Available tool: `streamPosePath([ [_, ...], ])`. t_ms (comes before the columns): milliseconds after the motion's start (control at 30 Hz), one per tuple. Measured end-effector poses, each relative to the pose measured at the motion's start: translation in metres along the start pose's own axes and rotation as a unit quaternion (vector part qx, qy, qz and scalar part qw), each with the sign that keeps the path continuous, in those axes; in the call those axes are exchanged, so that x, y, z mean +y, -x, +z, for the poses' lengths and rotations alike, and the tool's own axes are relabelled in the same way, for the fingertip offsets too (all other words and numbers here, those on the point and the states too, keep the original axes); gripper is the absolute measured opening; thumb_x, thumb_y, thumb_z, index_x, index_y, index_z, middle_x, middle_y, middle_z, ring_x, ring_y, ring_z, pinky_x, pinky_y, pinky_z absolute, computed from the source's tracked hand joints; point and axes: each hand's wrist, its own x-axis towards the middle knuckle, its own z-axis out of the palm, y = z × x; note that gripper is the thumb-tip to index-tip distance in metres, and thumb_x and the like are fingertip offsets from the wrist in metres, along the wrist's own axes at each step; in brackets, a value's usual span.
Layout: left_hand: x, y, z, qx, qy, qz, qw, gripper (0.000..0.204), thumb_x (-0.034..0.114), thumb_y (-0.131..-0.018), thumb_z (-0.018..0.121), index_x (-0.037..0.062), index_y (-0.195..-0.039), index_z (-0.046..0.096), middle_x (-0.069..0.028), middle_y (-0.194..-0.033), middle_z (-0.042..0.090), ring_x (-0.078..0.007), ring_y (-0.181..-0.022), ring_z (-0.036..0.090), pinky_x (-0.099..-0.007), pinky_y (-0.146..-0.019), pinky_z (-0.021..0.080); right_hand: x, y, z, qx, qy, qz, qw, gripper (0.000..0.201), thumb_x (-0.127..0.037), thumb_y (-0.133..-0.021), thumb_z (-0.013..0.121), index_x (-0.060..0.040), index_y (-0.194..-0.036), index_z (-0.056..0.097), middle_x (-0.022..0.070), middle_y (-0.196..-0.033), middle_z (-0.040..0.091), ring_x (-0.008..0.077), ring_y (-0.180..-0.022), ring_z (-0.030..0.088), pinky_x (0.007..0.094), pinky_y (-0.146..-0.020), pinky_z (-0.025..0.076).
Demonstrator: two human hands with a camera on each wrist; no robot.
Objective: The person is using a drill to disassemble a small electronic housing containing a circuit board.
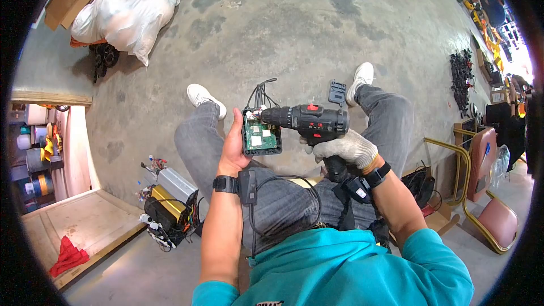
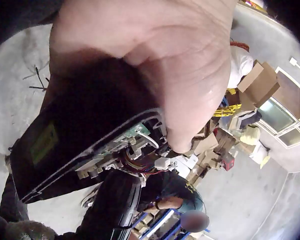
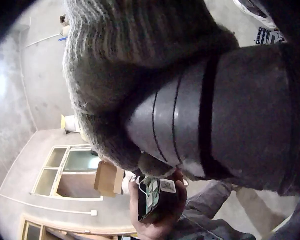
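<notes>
Bare, the left hand (image 1: pixel 231 150) grips a black plastic case (image 1: pixel 274 151) by its side, thumb along the edge. A green circuit board (image 1: pixel 266 140) with white connectors sits inside the open case, and black cables (image 1: pixel 259 92) trail from its far end. In a knitted grey glove, the right hand (image 1: pixel 351 151) holds a black cordless drill (image 1: pixel 317 120) with red switches by its handle. The drill's chuck (image 1: pixel 275 117) points left, over the far end of the board. In the left wrist view the drill's front (image 2: pixel 115 200) lies close to the wires; its tip is hidden.
A dark plastic cover (image 1: pixel 337 92) lies on the floor by the right shoe. Left of the legs are a silver and gold metal unit (image 1: pixel 173 192) with wires and a wooden board (image 1: pixel 85 221). A chair (image 1: pixel 481 164) stands right; a white bag (image 1: pixel 127 17) is far left.
</notes>
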Motion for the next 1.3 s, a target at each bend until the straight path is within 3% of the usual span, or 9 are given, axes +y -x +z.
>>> streamPosePath([
  [100, -0.003, -0.002, -0.005, 0.022, -0.027, -0.019, 0.999, 0.066, 0.062, -0.105, 0.041, 0.0043, -0.128, 0.064, -0.0106, -0.114, 0.073, -0.0228, -0.100, 0.074, -0.0402, -0.087, 0.062, 0.007, 0.000, 0.002, 0.029, -0.018, -0.030, 0.999, 0.048, -0.010, -0.077, 0.078, -0.0020, -0.123, 0.067, 0.0051, -0.102, 0.070, 0.0135, -0.080, 0.066, 0.0313, -0.070, 0.057],
  [233, -0.001, -0.001, -0.002, 0.016, -0.016, -0.034, 0.999, 0.065, 0.061, -0.105, 0.042, 0.0044, -0.126, 0.065, -0.0104, -0.112, 0.074, -0.0227, -0.099, 0.074, -0.0397, -0.086, 0.062, -0.001, 0.003, 0.000, 0.006, -0.043, -0.009, 0.999, 0.047, -0.009, -0.078, 0.079, -0.0034, -0.123, 0.068, 0.0046, -0.104, 0.070, 0.0137, -0.082, 0.066, 0.0317, -0.070, 0.057],
  [533, -0.004, 0.003, -0.004, 0.018, -0.015, -0.040, 0.999, 0.061, 0.056, -0.104, 0.050, 0.0021, -0.130, 0.062, -0.0099, -0.116, 0.073, -0.0205, -0.100, 0.073, -0.0394, -0.088, 0.061, 0.011, -0.002, -0.008, -0.022, 0.080, -0.018, 0.996, 0.046, -0.009, -0.077, 0.077, -0.0050, -0.122, 0.068, 0.0013, -0.099, 0.071, 0.0109, -0.083, 0.064, 0.0301, -0.076, 0.056],
  [600, -0.006, 0.001, -0.008, 0.009, -0.047, -0.039, 0.998, 0.055, 0.049, -0.102, 0.060, 0.0020, -0.132, 0.061, -0.0090, -0.116, 0.072, -0.0192, -0.102, 0.072, -0.0382, -0.089, 0.061, 0.009, -0.003, -0.007, -0.027, 0.124, -0.079, 0.989, 0.046, -0.010, -0.077, 0.076, -0.0056, -0.122, 0.067, 0.0017, -0.097, 0.071, 0.0102, -0.084, 0.063, 0.0291, -0.080, 0.055],
  [700, -0.007, 0.000, -0.010, 0.025, -0.071, -0.034, 0.997, 0.046, 0.037, -0.101, 0.067, 0.0023, -0.130, 0.062, -0.0085, -0.114, 0.072, -0.0195, -0.101, 0.072, -0.0386, -0.089, 0.061, 0.006, 0.000, -0.008, -0.008, 0.205, -0.092, 0.974, 0.040, -0.014, -0.080, 0.080, -0.0056, -0.118, 0.069, 0.0026, -0.097, 0.073, 0.0107, -0.089, 0.065, 0.0305, -0.087, 0.054],
  [800, -0.006, -0.001, -0.009, 0.054, -0.084, -0.048, 0.994, 0.039, 0.029, -0.100, 0.069, 0.0024, -0.127, 0.063, -0.0088, -0.113, 0.072, -0.0205, -0.101, 0.072, -0.0403, -0.089, 0.061, 0.010, -0.004, -0.013, -0.009, 0.257, -0.086, 0.963, 0.041, -0.016, -0.080, 0.081, -0.0053, -0.117, 0.069, 0.0032, -0.096, 0.074, 0.0109, -0.089, 0.065, 0.0304, -0.086, 0.054],
  [1133, -0.005, -0.002, -0.009, 0.044, -0.078, -0.026, 0.996, 0.037, 0.022, -0.099, 0.070, 0.0026, -0.130, 0.062, -0.0088, -0.114, 0.072, -0.0211, -0.101, 0.072, -0.0414, -0.091, 0.061, 0.002, 0.003, -0.007, -0.005, 0.177, -0.090, 0.980, 0.041, -0.015, -0.078, 0.081, -0.0054, -0.117, 0.069, 0.0021, -0.098, 0.074, 0.0111, -0.089, 0.065, 0.0311, -0.086, 0.054],
  [1233, -0.006, -0.003, -0.014, 0.047, -0.084, 0.018, 0.995, 0.041, 0.017, -0.097, 0.071, 0.0038, -0.135, 0.060, -0.0087, -0.117, 0.071, -0.0206, -0.102, 0.071, -0.0399, -0.092, 0.060, 0.003, 0.003, -0.011, -0.020, 0.133, -0.069, 0.988, 0.042, -0.012, -0.078, 0.081, -0.0054, -0.118, 0.069, 0.0018, -0.099, 0.074, 0.0113, -0.091, 0.065, 0.0308, -0.087, 0.054],
  [1300, -0.004, -0.004, -0.017, 0.053, -0.066, 0.039, 0.996, 0.045, 0.008, -0.094, 0.070, 0.0045, -0.138, 0.059, -0.0086, -0.118, 0.070, -0.0200, -0.103, 0.070, -0.0383, -0.092, 0.059, 0.008, 0.001, -0.014, -0.015, 0.181, -0.078, 0.980, 0.053, -0.006, -0.075, 0.073, -0.0060, -0.127, 0.062, 0.0009, -0.097, 0.068, 0.0100, -0.087, 0.061, 0.0298, -0.082, 0.053],
])
